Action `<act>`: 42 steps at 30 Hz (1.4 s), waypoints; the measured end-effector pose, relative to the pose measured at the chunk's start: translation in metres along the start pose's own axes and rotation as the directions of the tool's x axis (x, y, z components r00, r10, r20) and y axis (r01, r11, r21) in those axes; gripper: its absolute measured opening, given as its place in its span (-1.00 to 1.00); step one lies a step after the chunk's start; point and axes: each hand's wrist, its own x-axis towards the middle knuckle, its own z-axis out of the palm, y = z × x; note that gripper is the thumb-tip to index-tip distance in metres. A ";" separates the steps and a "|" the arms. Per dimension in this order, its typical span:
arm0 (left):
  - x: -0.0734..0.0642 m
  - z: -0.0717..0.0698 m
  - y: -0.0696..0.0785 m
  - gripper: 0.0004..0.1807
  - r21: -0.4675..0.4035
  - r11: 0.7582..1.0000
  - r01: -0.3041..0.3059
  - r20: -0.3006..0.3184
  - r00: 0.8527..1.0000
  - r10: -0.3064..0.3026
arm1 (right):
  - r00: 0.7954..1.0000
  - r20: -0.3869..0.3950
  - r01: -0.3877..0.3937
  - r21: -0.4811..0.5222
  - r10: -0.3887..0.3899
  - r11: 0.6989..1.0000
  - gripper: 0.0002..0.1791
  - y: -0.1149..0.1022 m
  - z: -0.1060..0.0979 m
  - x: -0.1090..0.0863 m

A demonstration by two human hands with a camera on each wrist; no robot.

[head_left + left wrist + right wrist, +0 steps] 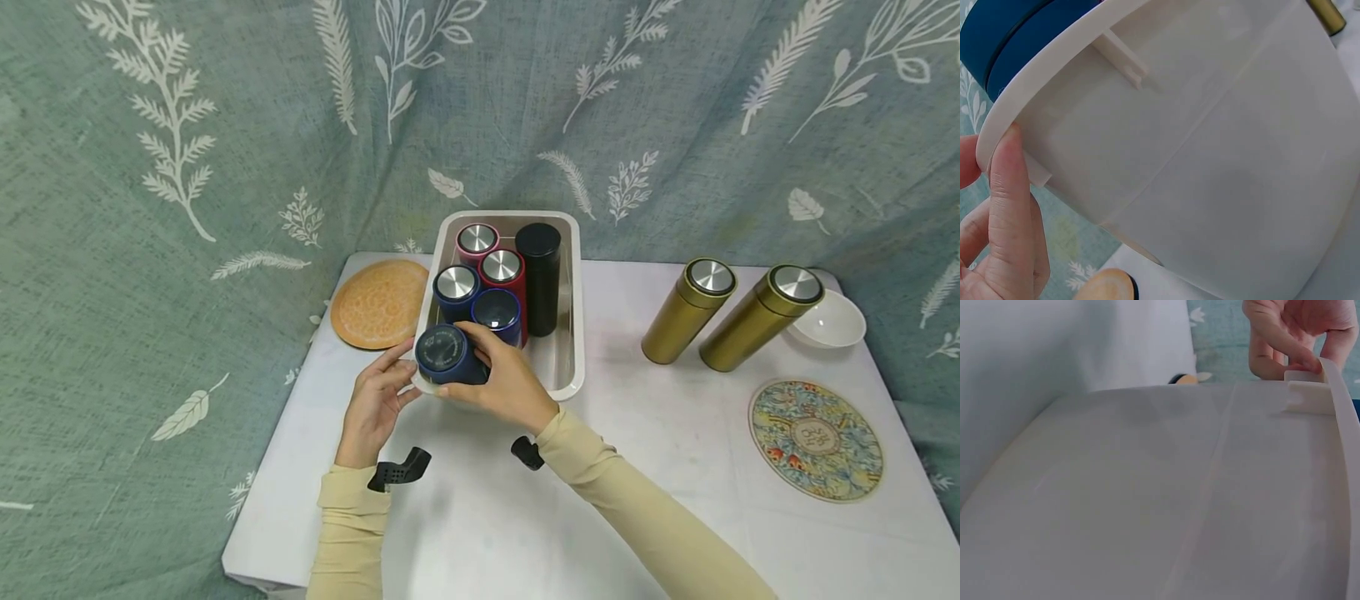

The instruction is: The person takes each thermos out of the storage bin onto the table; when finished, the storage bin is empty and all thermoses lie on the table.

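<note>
Blue bottle point(442, 350) held in the right hand point(513, 375), tilted at the near end of a white bin point(576, 317).
Left hand point(377, 404) pinches its rim point(1060, 53); five more bottles point(501, 267) stand beyond the hands.

Counts, by position from the white bin point(576, 317) (1). Inside it you have 1 pink flask point(477, 241), 1 red flask point(502, 266), 1 black flask point(542, 283) and 2 blue flasks point(497, 309): five. At its near-left corner, 1 navy flask point(444, 350). Right of it, 2 gold flasks point(687, 312); your flask total, 8. Also right of it, 1 bowl point(834, 323) and 1 patterned disc point(816, 440). Left of it, 1 orange disc point(378, 304); discs total, 2.
</note>
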 end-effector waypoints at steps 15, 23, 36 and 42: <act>0.001 -0.001 -0.002 -0.59 -0.002 1.000 -0.004 -0.001 1.000 0.004 | 0.998 -0.063 -0.040 -0.154 0.031 0.987 -0.08 -0.004 0.009 0.007; 0.000 0.000 -0.004 -0.60 -0.028 1.000 -0.005 -0.012 1.000 0.005 | 0.997 -0.066 -0.046 -0.150 0.036 0.988 -0.12 -0.002 0.008 0.008; 0.000 -0.001 -0.003 -0.47 -0.021 1.000 -0.007 0.002 1.000 0.007 | 0.995 -0.096 -0.019 -0.172 0.002 0.985 -0.13 -0.001 0.007 0.009; 0.000 -0.001 -0.002 -0.48 0.008 1.000 0.004 -0.004 1.000 -0.004 | 0.994 -0.113 -0.003 -0.159 -0.015 0.987 -0.14 0.001 0.007 0.008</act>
